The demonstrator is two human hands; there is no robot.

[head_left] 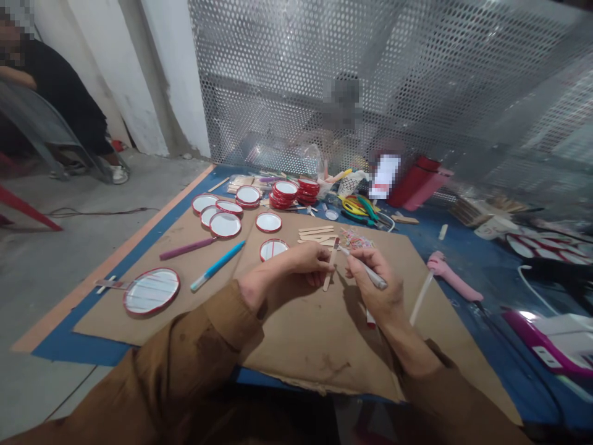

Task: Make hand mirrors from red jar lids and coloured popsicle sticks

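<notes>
Pinching a flat, pale wooden stick [327, 278] above the brown cardboard sheet [296, 346], the left hand [312, 262] leaves one dark-red end showing, the rest bare; the right hand [383, 289] grasps a slim whitish pen [370, 274] beside that end. Loose plain wooden sticks [315, 230] lie uncoloured beyond.

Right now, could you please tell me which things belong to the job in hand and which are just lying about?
In the job: stick, in the left hand; marker, in the right hand; probably cardboard, loose sticks.

Seemingly lying about: phone, red bottle, pliers.
</notes>
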